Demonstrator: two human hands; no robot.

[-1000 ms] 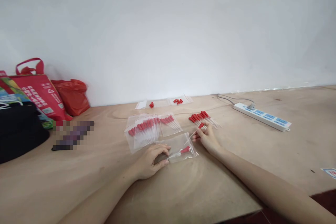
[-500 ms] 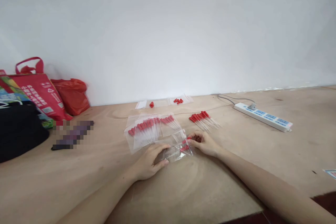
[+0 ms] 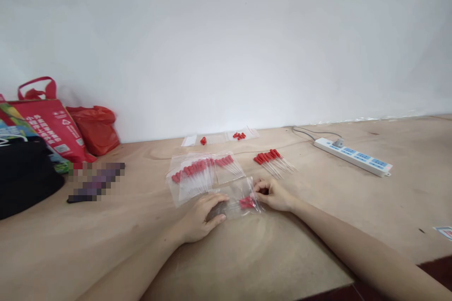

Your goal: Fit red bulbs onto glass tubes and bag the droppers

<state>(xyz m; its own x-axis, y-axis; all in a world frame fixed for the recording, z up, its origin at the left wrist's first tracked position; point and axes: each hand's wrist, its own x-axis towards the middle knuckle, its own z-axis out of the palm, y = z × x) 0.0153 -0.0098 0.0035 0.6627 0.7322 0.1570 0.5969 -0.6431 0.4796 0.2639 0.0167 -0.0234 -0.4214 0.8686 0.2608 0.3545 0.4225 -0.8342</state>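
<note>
Between my hands a clear plastic bag [image 3: 235, 194] lies on the table, with red-headed thin sticks [image 3: 247, 202] inside, heads toward its right end. My left hand [image 3: 203, 216] grips the bag's left end, thumb at the near side and fingers across the far side. At the right end, my right hand [image 3: 271, 194] pinches the bag's edge with curled fingers. Just beyond lie overlapping clear bags [image 3: 187, 193] filled with similar red-headed sticks [image 3: 196, 168]. A loose bunch of red-headed sticks [image 3: 270, 157] rests beyond my right hand.
Along the wall lie flat bags [image 3: 215, 139] with small red pieces [image 3: 239, 136]. A white power strip [image 3: 353, 156] with a grey cable sits at right. To the left are a red bag [image 3: 52, 127], a red plastic bag [image 3: 93, 129], a black item [image 3: 28, 174] and a blurred object [image 3: 97, 182].
The red heads at my right fingertips now lie inside the bag with the others. My right hand has moved from the stick to the bag's edge; my left hand has stayed put.
</note>
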